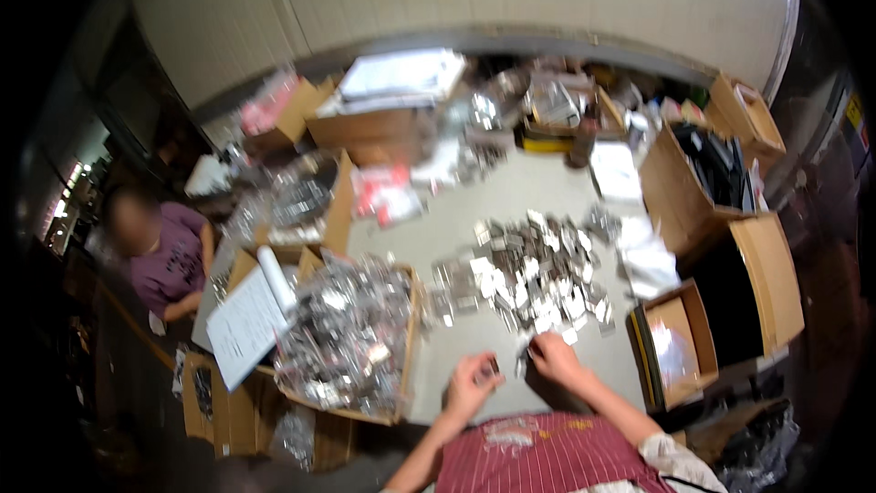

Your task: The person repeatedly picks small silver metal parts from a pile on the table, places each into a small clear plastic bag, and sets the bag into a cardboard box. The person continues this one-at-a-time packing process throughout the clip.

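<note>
Low over the near edge of the table (438,333), my left hand (470,390) has its fingers curled round a small dark metal piece (490,368). Just to its right, my right hand (555,361) is closed at the fingertips on a small greyish piece (523,361), too blurred to name more exactly. Beyond both hands spreads a loose pile of small flat metal pieces (538,265), some shiny and some dark. A few clear plastic bags (449,285) lie at the pile's left side.
Left of my hands stands a carton (409,347) heaped with bagged parts, a written sheet (245,329) leaning on it. Open cartons (680,183) line the right side; a small box (703,333) sits nearer. Packed boxes (365,137) fill the back. A person (169,251) sits far left.
</note>
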`<state>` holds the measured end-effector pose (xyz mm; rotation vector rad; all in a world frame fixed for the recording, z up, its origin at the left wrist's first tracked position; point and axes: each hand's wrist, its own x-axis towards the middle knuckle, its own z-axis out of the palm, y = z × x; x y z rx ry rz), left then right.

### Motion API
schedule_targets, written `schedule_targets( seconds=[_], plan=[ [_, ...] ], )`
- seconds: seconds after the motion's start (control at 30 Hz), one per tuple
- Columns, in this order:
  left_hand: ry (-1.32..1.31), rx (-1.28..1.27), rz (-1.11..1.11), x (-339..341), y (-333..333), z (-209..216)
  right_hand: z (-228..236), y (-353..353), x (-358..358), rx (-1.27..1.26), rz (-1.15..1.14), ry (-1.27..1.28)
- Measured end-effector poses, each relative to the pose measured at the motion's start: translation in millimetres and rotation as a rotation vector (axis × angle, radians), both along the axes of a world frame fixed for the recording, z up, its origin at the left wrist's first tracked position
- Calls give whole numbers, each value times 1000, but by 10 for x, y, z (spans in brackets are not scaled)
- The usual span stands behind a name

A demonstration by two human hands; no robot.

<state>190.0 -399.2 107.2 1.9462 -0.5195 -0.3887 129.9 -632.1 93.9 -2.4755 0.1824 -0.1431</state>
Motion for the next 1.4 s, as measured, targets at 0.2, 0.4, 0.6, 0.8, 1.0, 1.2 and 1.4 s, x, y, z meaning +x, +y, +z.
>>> schedule_targets(
  seconds=[0.2, 0.4, 0.6, 0.8, 1.0, 1.2, 1.4],
  plan=[
    [-43, -87, -18, 115, -74, 258, 625, -43, 64, -11, 206, -262],
    [43, -62, 0, 158, -237, 271, 583, -40, -55, -37, 164, -188],
    [243, -114, 102, 13, -75, 147, 316, -32, -420, -20, 216, -32],
    [298, -340, 183, -161, 114, -256, 475, 208, -439, 38, 137, 54],
    [326, -328, 208, -226, 105, -236, 277, 127, -181, 12, 18, 70],
    [266, -165, 223, -175, 73, -145, 271, -211, -202, 139, -81, 35],
    [337, -185, 176, -212, -10, -90, 207, -338, -487, 175, -276, 30]
  ],
)
